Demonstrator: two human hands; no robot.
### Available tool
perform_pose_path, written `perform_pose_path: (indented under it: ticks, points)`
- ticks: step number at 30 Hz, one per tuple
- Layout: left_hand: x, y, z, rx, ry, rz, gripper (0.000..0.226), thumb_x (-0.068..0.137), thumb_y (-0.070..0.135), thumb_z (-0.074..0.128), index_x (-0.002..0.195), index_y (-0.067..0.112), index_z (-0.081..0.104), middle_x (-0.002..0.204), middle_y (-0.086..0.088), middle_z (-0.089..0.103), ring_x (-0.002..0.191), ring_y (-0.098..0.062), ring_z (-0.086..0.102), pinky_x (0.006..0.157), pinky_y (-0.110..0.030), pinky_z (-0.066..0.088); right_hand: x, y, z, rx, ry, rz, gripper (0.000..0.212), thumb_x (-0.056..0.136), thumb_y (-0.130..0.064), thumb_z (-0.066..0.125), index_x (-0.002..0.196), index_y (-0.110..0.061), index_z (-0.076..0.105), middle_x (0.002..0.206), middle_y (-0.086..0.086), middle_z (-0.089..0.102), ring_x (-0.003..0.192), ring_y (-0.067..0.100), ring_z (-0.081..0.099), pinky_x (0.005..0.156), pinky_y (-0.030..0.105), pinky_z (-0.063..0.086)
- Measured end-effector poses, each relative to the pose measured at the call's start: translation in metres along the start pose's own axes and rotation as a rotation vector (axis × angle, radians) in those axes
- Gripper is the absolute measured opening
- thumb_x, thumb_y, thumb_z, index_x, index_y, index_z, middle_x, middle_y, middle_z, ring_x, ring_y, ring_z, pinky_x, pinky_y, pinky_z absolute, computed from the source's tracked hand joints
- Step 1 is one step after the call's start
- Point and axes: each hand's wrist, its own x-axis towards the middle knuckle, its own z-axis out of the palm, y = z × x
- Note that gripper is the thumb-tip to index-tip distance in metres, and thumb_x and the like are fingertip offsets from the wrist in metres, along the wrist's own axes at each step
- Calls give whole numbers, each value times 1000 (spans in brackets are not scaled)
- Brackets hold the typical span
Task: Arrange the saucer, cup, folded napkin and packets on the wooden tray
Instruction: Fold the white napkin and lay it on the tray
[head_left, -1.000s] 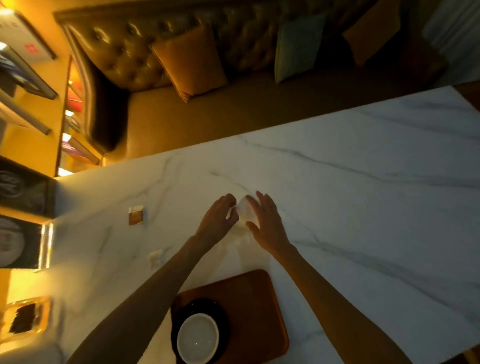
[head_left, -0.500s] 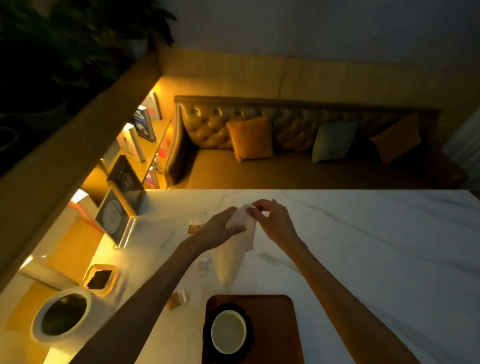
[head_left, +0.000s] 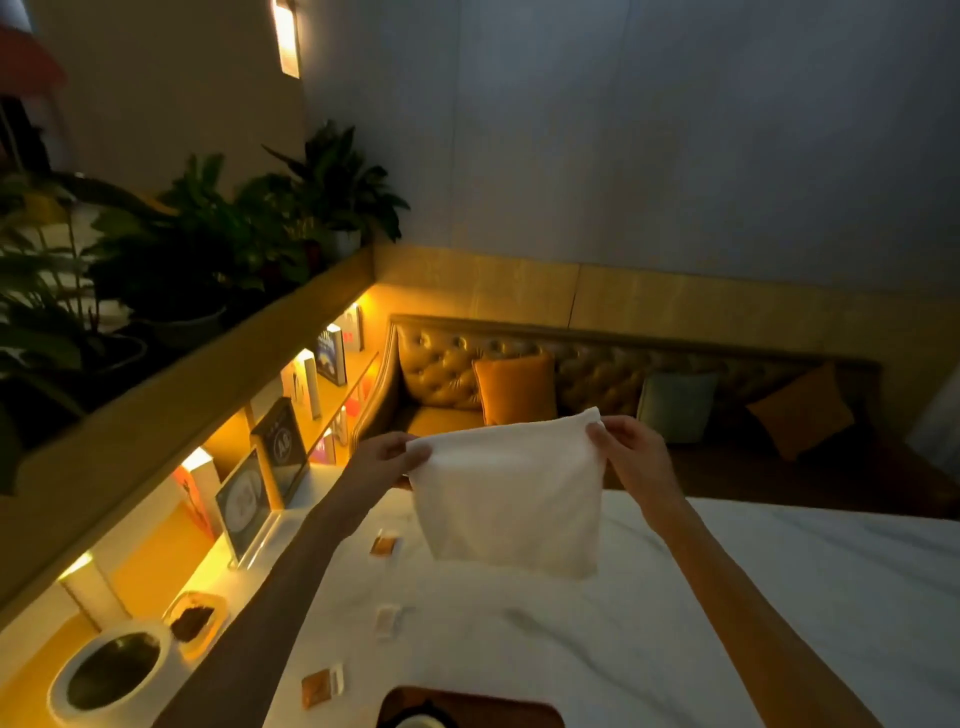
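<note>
at the near edge, the rounded far end of the wooden tray (head_left: 470, 713) pokes into view on the marble table (head_left: 779, 597), with the dark saucer (head_left: 410, 711) and a sliver of the white cup (head_left: 422, 722) on it, mostly cut off. just left of the tray lies a brown packet (head_left: 322, 687) on the marble, a white packet (head_left: 388, 619) a bit farther on, and another brown packet (head_left: 384, 545) farther still, all apart from each other. above the table i hold the white napkin (head_left: 509, 499) up in the air, spread out and hanging. my left hand (head_left: 382, 462) pinches its upper left corner between thumb and fingers, my right hand (head_left: 631, 457) pinches the upper right corner the same way; both are closed on the cloth. at the left, a white round container (head_left: 111, 673) and a small dish (head_left: 195, 621) sit on the lit shelf. far off is a tufted sofa (head_left: 597, 374) with cushions.
</note>
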Motion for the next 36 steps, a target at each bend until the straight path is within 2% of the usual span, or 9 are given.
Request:
perform_pose_path:
  ticks: [4,7,11,16,20,22,27,31,36]
  points:
    - [10,41,22,-63,156,34,9,89,29,65,94,22,70,95,-7,71,89,-20,69,70,-27,58,0,0,-20,103,51,77,25,88,-30,64,113,-24,59,103,-4,66,98,19,66,83,39,59]
    - [6,56,52,1,211,76,14,93,28,61,96,18,69,89,-6,71,84,-20,70,69,-30,58,-13,-2,-18,164,50,117,28,89,-26,63,116,-23,55,110,2,64,98,21,66,77,43,61]
    - [-11,60,103,59,188,137,18,96,27,55,83,28,67,78,2,70,69,-7,68,59,-19,54,-40,-9,7,224,71,91,23,88,-25,64,110,-27,56,104,-4,64,94,16,67,62,26,60]
    - [-33,49,142,88,131,142,23,98,28,52,108,18,70,86,8,69,78,-2,67,63,-14,50,-75,-14,41,85,109,-35,17,88,-34,63,105,-36,58,94,-21,62,89,4,65,73,18,56]
    - [-45,43,147,67,101,186,24,98,34,50,109,27,70,95,9,74,86,0,68,73,-17,54,-92,-11,55,10,167,-77,19,89,-38,60,107,-32,65,94,-22,63,82,-7,64,64,1,45]
    - [-47,39,148,72,118,181,27,98,32,49,115,24,68,100,8,72,90,-3,67,79,-23,56,-95,-8,59,-39,201,-90,28,88,-34,61,113,-22,67,100,-12,67,84,-1,63,76,6,45]
    - [-41,34,150,68,161,161,29,99,27,49,121,18,66,106,7,70,91,-4,66,84,-27,57,-96,-9,66,-104,224,-135,29,90,-21,61,116,-10,67,113,8,70,96,13,66,94,38,54]
    - [-34,35,150,17,148,165,27,97,24,52,120,21,66,104,10,70,89,2,66,82,-22,56,-93,-7,69,-161,190,-204,33,92,-17,58,125,-13,62,122,6,66,103,13,63,94,35,55]
    - [-25,36,143,28,106,190,28,98,23,52,121,18,65,105,6,70,94,-1,66,77,-17,57,-84,-2,59,-159,112,-240,36,89,-18,61,126,-16,61,121,7,64,99,8,57,90,34,56]
